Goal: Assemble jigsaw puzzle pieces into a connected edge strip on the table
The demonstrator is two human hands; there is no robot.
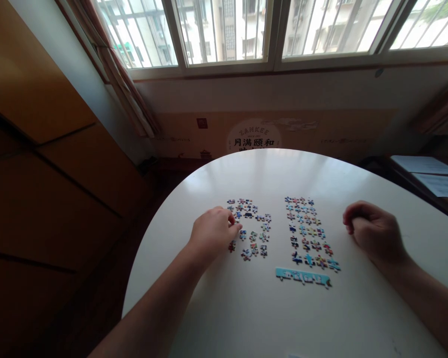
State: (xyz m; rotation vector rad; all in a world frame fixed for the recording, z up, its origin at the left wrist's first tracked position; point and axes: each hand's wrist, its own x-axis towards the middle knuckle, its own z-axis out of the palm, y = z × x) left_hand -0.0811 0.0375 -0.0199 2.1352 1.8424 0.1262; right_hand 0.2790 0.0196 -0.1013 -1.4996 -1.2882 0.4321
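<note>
The jigsaw strip [303,276] runs crosswise, right end nearer, on a white table [224,313] before windows [224,30]; left hand [215,228] beside loose pieces [248,215], grip unclear; right hand [375,231] curled shut.

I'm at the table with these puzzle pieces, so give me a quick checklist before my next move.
1. Left hand at the left group of pieces: ok, at its left edge.
2. Piece in the left fingers: cannot tell.
3. Right hand apart from the pieces: ok, curled, right of the right group of pieces.
4. Right group in rows: ok.
5. Blue strip joined to the right group: not ok, lies apart, nearer you.
</note>
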